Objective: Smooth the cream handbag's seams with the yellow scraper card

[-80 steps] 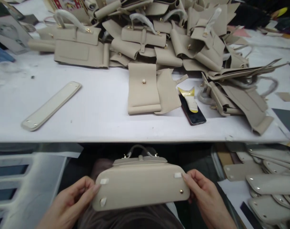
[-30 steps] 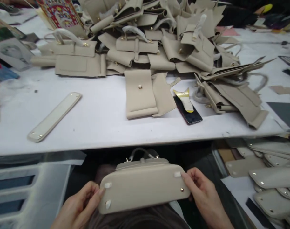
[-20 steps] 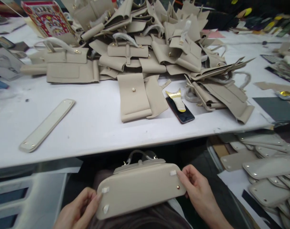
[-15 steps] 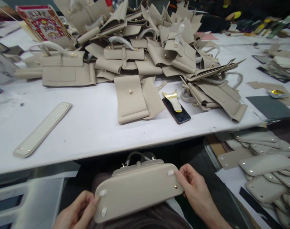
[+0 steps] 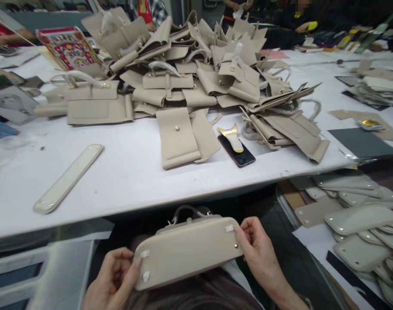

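Note:
A beige handbag [image 5: 188,252] lies over my lap, below the table's front edge, its long rounded base panel turned up toward me. My left hand [image 5: 117,273] pinches the panel's left end, thumb on top beside two small white wraps. At the right end my right hand [image 5: 256,245] grips the rim, thumb close to another white wrap and a bare gold stud. Behind the panel rises the bag's handle [image 5: 190,210], covered in clear plastic. The undersides of the fingers are hidden by the panel.
Beige bag pieces [image 5: 170,82] are heaped on the white table [image 5: 125,181]. A loose base panel [image 5: 69,178] lies at left; a phone [image 5: 237,150] bears a yellow-and-white piece. Several base panels [image 5: 360,219] are stacked at lower right, a translucent plastic box [image 5: 63,267] at lower left. People stand behind.
The view has tilted up slightly and swung left. Both hands keep hold of the handbag, whose base panel sits a little higher at its left end in the picture.

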Tool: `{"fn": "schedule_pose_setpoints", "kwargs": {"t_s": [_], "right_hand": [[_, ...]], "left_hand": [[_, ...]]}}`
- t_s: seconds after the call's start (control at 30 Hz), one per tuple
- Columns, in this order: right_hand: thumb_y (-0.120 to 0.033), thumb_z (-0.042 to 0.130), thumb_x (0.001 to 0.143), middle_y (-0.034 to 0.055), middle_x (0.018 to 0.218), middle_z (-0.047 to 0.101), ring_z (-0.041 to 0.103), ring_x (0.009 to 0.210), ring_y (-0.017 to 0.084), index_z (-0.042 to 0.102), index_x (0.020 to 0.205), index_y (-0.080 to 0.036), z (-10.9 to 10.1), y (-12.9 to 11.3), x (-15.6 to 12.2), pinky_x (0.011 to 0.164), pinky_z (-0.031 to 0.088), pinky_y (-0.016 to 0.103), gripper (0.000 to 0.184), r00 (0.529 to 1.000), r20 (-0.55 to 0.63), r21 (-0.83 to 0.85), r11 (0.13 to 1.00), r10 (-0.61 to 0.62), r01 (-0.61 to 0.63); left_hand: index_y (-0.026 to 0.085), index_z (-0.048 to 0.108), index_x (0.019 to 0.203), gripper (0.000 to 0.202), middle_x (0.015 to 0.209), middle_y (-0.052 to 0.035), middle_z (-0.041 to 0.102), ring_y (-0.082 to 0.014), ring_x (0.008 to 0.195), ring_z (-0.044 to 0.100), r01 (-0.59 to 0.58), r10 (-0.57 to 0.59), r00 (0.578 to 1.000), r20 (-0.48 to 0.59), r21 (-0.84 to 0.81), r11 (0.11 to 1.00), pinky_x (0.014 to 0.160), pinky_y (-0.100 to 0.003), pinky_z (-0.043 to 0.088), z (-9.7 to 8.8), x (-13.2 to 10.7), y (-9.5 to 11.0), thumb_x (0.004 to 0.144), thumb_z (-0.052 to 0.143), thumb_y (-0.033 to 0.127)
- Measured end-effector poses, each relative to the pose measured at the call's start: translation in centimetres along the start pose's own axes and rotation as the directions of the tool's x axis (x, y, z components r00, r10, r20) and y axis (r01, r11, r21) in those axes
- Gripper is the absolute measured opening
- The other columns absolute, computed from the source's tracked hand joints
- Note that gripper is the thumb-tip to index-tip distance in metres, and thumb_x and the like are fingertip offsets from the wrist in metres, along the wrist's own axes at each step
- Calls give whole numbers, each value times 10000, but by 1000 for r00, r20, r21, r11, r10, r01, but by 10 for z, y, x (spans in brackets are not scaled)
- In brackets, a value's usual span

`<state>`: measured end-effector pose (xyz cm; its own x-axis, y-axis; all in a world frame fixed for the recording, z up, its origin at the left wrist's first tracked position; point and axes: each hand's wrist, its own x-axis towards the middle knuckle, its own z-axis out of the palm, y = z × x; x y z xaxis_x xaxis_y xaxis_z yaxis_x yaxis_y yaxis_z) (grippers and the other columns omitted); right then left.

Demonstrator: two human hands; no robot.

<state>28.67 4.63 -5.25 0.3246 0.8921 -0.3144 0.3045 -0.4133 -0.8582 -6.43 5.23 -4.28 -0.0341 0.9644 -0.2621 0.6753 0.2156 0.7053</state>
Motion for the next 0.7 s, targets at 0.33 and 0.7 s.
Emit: {"fn": "schedule_pose_setpoints", "kwargs": {"t_s": [0.33,0.7], "right_hand": [[-479,530,946,-26,759,463,474,678,152,582,1122,-241,4,6,-1,627,424,278,301,957,-105,-20,963,-271,270],[-297,374,1001,80,1245,629,565,1117,263,593,1254,-204,-2,18,12,1019,434,439,347,630,78,-540,498,-773,678]], "left_hand": [[408,447,1418,527,1591,23,291,-282,1488,186,-629,593,776,216,340,699,1192,-598,184,-6,14,20,970,360,146],[297,420,1462,460,1554,-24,377,-214,1462,277,-610,580,766,278,27,792,1212,-443,254,-20,4,16,1008,402,228]]}}
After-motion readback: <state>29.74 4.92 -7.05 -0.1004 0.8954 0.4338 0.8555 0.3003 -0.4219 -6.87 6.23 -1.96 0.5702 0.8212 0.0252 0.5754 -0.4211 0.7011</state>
